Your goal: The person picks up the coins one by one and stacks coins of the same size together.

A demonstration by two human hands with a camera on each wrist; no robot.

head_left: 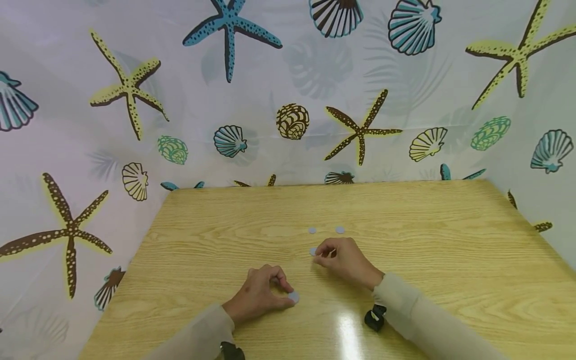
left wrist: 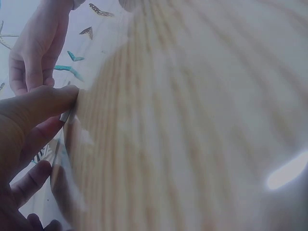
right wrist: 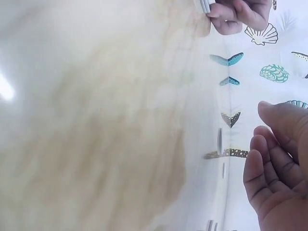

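My left hand (head_left: 262,294) pinches a small round grey disc (head_left: 293,297) between thumb and index finger, low over the front middle of the table. In the right wrist view, the piece in the left fingers (right wrist: 222,19) looks like a short stack of thin discs (right wrist: 205,6). My right hand (head_left: 345,261) is loosely curved beside a grey disc (head_left: 313,251) lying on the table. Its thumb (right wrist: 274,113) and fingertips stand apart with nothing between them. Behind it lie a smaller disc (head_left: 312,230) and another disc (head_left: 340,230).
The wood-grain table (head_left: 216,220) reaches back to a white cloth (head_left: 270,65) printed with starfish and shells, which also hangs at both sides. Light glares off the tabletop near the front. Dark wrist cameras sit on both sleeves (head_left: 405,305).
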